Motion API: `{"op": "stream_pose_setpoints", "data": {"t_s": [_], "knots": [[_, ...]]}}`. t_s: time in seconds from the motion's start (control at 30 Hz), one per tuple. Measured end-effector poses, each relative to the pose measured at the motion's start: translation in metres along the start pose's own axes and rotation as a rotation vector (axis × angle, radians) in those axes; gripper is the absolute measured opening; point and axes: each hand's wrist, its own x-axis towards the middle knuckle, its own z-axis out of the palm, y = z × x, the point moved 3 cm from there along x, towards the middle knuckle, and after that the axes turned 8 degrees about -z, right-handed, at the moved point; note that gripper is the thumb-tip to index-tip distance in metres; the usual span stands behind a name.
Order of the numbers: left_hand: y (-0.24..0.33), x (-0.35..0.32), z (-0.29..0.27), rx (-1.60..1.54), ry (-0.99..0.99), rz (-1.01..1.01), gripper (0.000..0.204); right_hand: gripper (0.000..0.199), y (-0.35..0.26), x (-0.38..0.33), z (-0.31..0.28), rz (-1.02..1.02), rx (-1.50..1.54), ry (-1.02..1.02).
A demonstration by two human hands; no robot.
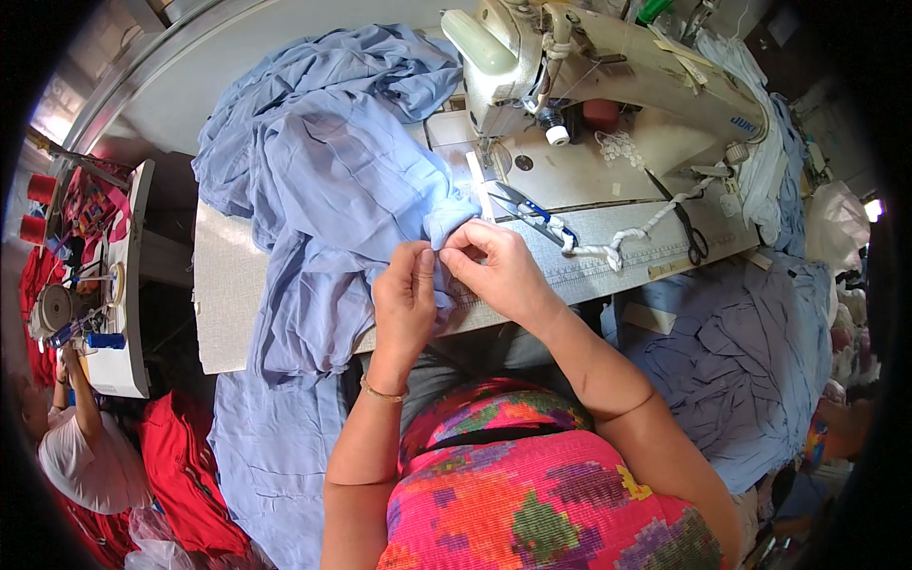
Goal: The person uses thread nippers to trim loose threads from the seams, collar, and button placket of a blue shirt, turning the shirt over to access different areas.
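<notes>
Light blue cloth (342, 171) spreads over the left part of the sewing table and hangs off its front edge. At the table's front, my left hand (407, 290) pinches a small edge of this cloth between thumb and fingertips. Close beside it, my right hand (499, 268) pinches the same edge, and the fingertips of both hands nearly meet. A gathered fold of the cloth rises just above them. Beyond my hands stands a cream sewing machine (617, 104), its needle area right of the cloth. Blue-handled thread snips (532, 211) lie just right of the fold.
A twisted white cord (655, 223) and dark-handled scissors (693, 237) lie on the table's right. A heap of blue cloth (731, 351) fills the right side. At left, another person (90, 456) sits by a table (133, 285) with red thread spools (40, 204); red cloth (185, 465) lies nearby.
</notes>
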Motion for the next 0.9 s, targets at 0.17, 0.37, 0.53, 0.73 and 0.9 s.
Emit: {"op": "stream_pose_setpoints", "data": {"t_s": [0.17, 0.37, 0.53, 0.73, 0.9], "knots": [[-0.003, -0.003, 0.003, 0.134, 0.072, 0.188, 0.011, 0.012, 0.005, 0.002, 0.008, -0.035, -0.106, 0.039], [-0.008, 0.001, -0.002, -0.114, -0.01, -0.146, 0.019, 0.009, 0.015, -0.001, 0.001, -0.058, 0.03, 0.128], [-0.021, 0.006, -0.004, -0.344, -0.085, -0.227, 0.025, 0.005, 0.034, -0.005, -0.015, 0.167, 0.247, 0.086], [-0.025, 0.007, -0.003, -0.435, -0.134, -0.253, 0.024, 0.009, 0.006, 0.0, -0.004, -0.096, 0.151, 0.029], [-0.024, 0.006, -0.003, -0.48, -0.159, -0.239, 0.024, 0.009, -0.003, 0.005, 0.001, -0.232, -0.002, -0.044]]}}
